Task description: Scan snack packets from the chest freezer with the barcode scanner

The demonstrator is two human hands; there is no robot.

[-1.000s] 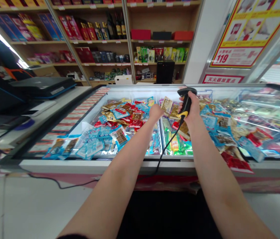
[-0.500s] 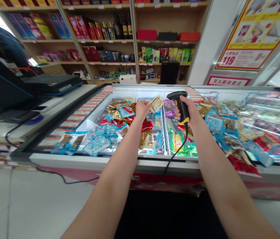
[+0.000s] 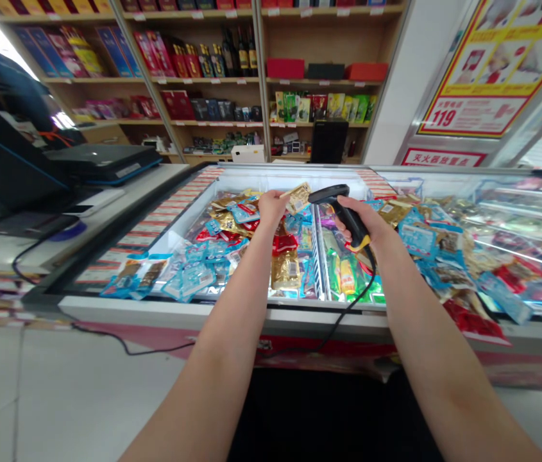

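Observation:
My left hand pinches a small gold-coloured snack packet by its left end, above the freezer's left half. A black and yellow barcode scanner is gripped in my right hand, its head pointing left, close beside the packet. From its handle a black cable hangs down over the freezer's front edge. Below my hands lie many blue, red and gold snack packets, heaped on the glass and in the freezer. Gold packets sit near the front, just right of my left forearm.
The chest freezer spans the view, with more packets piled on its right side. At left a black point-of-sale machine stands on a counter. Shelves with bottles and boxes line the back. A fire-safety poster hangs right.
The scanner in my right hand has moved left and tilted, bringing its head near the packet. My left hand has shifted slightly left, and the packet has turned a little.

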